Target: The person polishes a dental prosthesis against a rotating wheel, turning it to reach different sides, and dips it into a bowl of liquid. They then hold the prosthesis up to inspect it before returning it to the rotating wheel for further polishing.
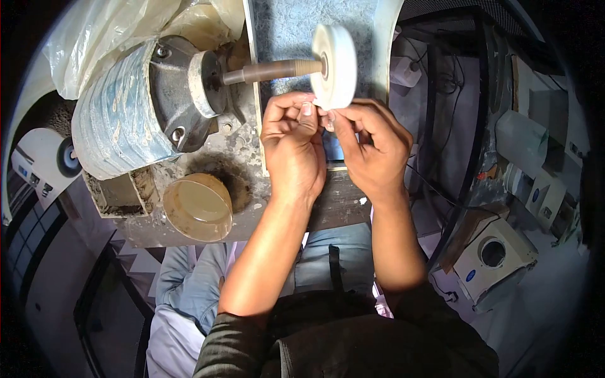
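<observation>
A white polishing wheel [343, 66] sits at the end of a tapered spindle [274, 70], which comes out of a blue-grey electric motor [120, 107]. Just under the wheel's lower edge, my left hand [291, 148] and my right hand [378, 148] meet with fingertips pinched together. Between them is a tiny pale piece, mostly hidden by the fingers; its kind I cannot make out. The piece and fingertips are at the wheel's rim, and they seem to touch it.
Behind the wheel stands a blue-lined tray [283, 28]. A bowl of cloudy liquid [178, 222] and a mud-crusted rectangular container [146, 189] are on the stained bench at left. Plastic sheeting [94, 53] hangs by the motor. Beige machine housings [479, 264] are at right. Another person's legs [192, 277] show below the bench.
</observation>
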The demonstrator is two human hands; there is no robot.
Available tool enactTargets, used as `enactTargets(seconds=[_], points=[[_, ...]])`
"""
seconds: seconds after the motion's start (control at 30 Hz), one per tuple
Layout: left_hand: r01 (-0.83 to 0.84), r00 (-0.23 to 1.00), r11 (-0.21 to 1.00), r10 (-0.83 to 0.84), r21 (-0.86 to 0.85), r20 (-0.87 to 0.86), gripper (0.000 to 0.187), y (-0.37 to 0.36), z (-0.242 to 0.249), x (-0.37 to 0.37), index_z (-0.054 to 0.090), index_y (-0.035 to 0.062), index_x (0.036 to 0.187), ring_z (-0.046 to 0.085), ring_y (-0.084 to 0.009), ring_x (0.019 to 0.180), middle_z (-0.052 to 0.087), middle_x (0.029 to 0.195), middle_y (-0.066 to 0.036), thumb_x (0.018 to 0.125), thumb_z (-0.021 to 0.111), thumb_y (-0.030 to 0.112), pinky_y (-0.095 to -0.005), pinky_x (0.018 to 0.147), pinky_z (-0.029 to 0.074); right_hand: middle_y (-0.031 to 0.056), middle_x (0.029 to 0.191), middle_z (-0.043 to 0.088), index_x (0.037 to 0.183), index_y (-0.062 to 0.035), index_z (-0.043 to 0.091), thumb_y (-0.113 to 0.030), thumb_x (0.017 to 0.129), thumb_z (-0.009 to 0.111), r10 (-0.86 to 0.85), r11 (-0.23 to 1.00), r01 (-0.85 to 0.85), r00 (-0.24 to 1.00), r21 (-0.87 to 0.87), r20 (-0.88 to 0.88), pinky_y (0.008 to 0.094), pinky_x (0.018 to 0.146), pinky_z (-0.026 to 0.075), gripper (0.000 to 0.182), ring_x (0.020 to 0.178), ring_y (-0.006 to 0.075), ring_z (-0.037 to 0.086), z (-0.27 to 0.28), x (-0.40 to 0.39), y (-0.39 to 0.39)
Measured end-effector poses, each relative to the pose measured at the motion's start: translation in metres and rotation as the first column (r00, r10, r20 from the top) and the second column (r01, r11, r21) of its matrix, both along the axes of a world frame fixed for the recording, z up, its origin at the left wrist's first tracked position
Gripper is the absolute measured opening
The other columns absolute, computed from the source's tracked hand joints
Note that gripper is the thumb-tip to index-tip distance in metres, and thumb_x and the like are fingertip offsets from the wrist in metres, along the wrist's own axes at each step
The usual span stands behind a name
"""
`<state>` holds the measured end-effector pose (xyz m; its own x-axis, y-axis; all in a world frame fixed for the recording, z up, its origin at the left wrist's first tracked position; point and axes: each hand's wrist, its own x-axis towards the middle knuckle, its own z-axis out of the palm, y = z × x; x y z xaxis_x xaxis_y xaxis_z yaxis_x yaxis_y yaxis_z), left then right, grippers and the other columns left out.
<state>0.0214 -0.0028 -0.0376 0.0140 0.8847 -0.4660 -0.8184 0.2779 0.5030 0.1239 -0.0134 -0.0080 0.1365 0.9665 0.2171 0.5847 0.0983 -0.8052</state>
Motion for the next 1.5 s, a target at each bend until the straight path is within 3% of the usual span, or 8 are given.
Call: enactTargets(seconds=[0.43,0.73,0.87,0.97,1.0,1.13,1.23,1.5], points=[[-0.008,0.998,1.0,0.009,-0.007,0.064,0.008,-0.013,0.012,0.006,0.058,-0.0031,0.095,0.059,-0.0158,0.072,0.065,0.088,-0.014,0.09,0.053,-0.006,-0.027,0.068,0.048,0.0089,0.086,0.067,0.093,-0.0003,0.067,0.001,0.081,0.068,-0.072,0.992,0.064,0.994,-0.106,-0.079,0.0223,0.054,0.051,0.012,0.068,0.0116,0.066,0.014,0.009,-0.005],[0.048,0.986,0.998,-0.042,0.037,-0.159,0.01,-0.011,0.018,-0.005,0.059,-0.0037,0.096,0.059,-0.0142,0.07,0.065,0.087,-0.013,0.089,0.055,-0.007,-0.0245,0.066,0.048,0.0064,0.081,0.067,0.092,-0.0002,0.067,0.001,0.082,0.068,-0.069,0.992,0.051,0.983,-0.113,-0.167,0.0192,0.051,0.045,0.011,0.064,0.0062,0.06,0.012,0.005,-0.007],[0.103,0.991,0.993,-0.098,0.054,-0.093,0.01,-0.008,0.006,-0.005,0.059,-0.0041,0.096,0.059,-0.0146,0.071,0.065,0.085,-0.011,0.088,0.054,-0.007,-0.0249,0.067,0.048,0.006,0.079,0.068,0.092,-0.0002,0.068,0.0,0.082,0.068,-0.163,0.973,0.118,0.959,-0.196,-0.233,0.0201,0.051,0.045,0.01,0.064,0.0052,0.059,0.005,0.006,-0.008],[0.118,0.966,0.991,-0.098,0.071,-0.238,0.008,-0.008,0.013,-0.018,0.059,-0.0048,0.095,0.059,-0.0145,0.071,0.065,0.087,-0.014,0.089,0.053,-0.007,-0.0262,0.068,0.049,0.0101,0.073,0.064,0.086,-0.0009,0.066,0.0,0.08,0.068,-0.038,0.99,0.014,0.984,-0.139,-0.173,0.026,0.054,0.047,0.007,0.059,0.0176,0.062,0.012,0.001,-0.004],[0.111,0.945,0.991,-0.08,0.08,-0.317,0.008,-0.011,0.019,-0.023,0.058,-0.005,0.096,0.059,-0.0146,0.073,0.065,0.09,-0.015,0.09,0.053,-0.006,-0.0271,0.068,0.049,0.013,0.078,0.063,0.089,-0.0012,0.065,-0.003,0.079,0.068,0.033,0.977,-0.064,0.988,-0.202,-0.153,0.0322,0.066,0.049,0.011,0.071,0.0269,0.063,0.018,0.003,-0.005],[0.122,0.93,0.96,-0.021,0.253,-0.368,0.005,-0.026,0.043,-0.047,0.056,-0.0039,0.094,0.06,-0.0188,0.076,0.063,0.094,-0.019,0.092,0.052,-0.002,-0.0297,0.067,0.051,0.0146,0.102,0.061,0.102,-0.0009,0.062,-0.013,0.078,0.069,0.157,0.944,-0.091,0.969,-0.316,0.191,0.0415,0.087,0.044,0.028,0.099,0.0323,0.056,0.027,0.01,-0.01],[0.148,0.939,0.938,-0.035,0.313,-0.341,0.005,-0.034,0.063,-0.062,0.055,-0.0038,0.095,0.062,-0.0212,0.078,0.061,0.092,-0.019,0.091,0.054,-0.002,-0.0306,0.066,0.052,0.0132,0.102,0.062,0.105,-0.0011,0.064,-0.013,0.074,0.073,0.288,0.88,-0.125,0.908,-0.458,0.304,0.0392,0.093,0.041,0.034,0.104,0.0323,0.053,0.023,0.012,-0.012],[0.144,0.969,0.921,-0.058,0.362,-0.239,0.016,-0.043,0.128,-0.084,0.055,0.0035,0.103,0.057,-0.0221,0.081,0.053,0.099,-0.014,0.088,0.06,0.003,-0.0333,0.064,0.053,0.0136,0.096,0.064,0.098,0.0002,0.066,-0.015,0.067,0.076,0.278,0.902,-0.118,0.895,-0.416,0.348,0.0402,0.086,0.043,0.036,0.097,0.032,0.054,0.0,0.015,-0.014]])
